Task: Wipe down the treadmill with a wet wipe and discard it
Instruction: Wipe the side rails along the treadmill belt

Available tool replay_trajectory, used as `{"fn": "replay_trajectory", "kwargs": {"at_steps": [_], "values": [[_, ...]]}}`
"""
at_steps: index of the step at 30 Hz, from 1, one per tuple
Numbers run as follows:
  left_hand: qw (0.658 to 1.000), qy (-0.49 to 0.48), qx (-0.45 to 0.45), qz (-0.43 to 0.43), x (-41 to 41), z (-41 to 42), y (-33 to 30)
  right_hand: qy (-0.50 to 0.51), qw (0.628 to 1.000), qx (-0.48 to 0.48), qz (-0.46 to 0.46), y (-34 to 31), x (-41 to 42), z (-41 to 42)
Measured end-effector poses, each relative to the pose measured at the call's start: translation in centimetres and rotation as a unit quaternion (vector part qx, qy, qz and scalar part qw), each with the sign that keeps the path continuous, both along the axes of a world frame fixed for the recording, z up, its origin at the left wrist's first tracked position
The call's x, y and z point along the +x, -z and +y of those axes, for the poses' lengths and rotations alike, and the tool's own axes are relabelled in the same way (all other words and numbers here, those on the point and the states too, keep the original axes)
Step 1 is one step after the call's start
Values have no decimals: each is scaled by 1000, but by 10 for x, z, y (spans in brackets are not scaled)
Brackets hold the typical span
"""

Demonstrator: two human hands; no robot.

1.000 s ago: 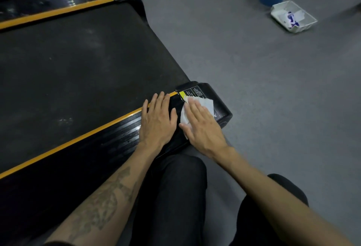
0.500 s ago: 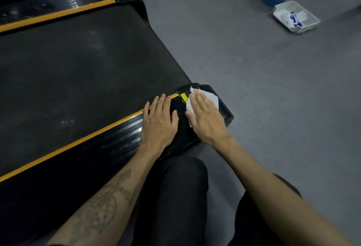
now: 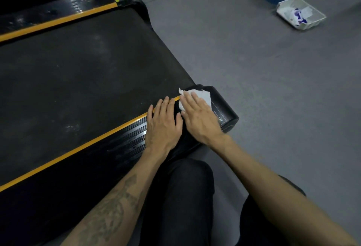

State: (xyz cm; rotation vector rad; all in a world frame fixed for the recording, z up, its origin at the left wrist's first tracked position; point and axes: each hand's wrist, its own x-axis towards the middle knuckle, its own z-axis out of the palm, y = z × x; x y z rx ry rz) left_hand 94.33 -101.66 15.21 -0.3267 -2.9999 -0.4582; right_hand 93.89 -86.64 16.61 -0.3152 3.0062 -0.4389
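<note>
Head view, sole camera: sitting on the person's head, looking forward and steeply down, wide-angle, with lines bending toward the frame edges. Near field: it is taking in both forearms and the dark-trousered knees at the bottom edge, close under the lens. Middle: it is catching the left hand point(image 3: 163, 126) and right hand point(image 3: 201, 117) at the near right corner of the treadmill point(image 3: 82, 74), at arm's reach. Left half: the treadmill deck is running away to the top left corner. Right half: grey floor point(image 3: 273, 93) is filling the frame, with a white tray point(image 3: 300, 12) far off by the top right corner. No second view is sharing the scene.
</note>
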Motion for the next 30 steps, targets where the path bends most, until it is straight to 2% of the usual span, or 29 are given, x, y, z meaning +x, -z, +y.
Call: {"fn": "replay_trajectory", "kwargs": {"at_steps": [2, 6, 10, 14, 19, 22, 25, 29, 30], "values": [[1000, 0, -1, 2, 0, 0, 1, -28, 999, 11, 10, -2, -19, 15], [1000, 0, -2, 3, -1, 0, 2, 64, 998, -1, 19, 4, -25, 8], [1000, 2, -4, -2, 0, 0, 0, -35, 998, -22, 46, -5, -18, 12], [1000, 0, -4, -1, -1, 0, 0, 0, 998, 22, 52, -7, -37, 34], [1000, 0, -4, 2, 0, 1, -1, -39, 999, 13, 26, 0, -31, 11], [1000, 0, 1, 0, 0, 1, -1, 29, 999, 24, 33, 1, -40, 25], [1000, -1, 0, -2, -1, 2, 0, 138, 990, 14, -3, -3, -40, 11], [1000, -1, -7, -3, -1, 1, 1, 38, 999, 30, 1, 9, -40, 7], [1000, 0, -6, -4, -2, 1, 1, 44, 999, 19, -7, 6, -44, 15]]}}
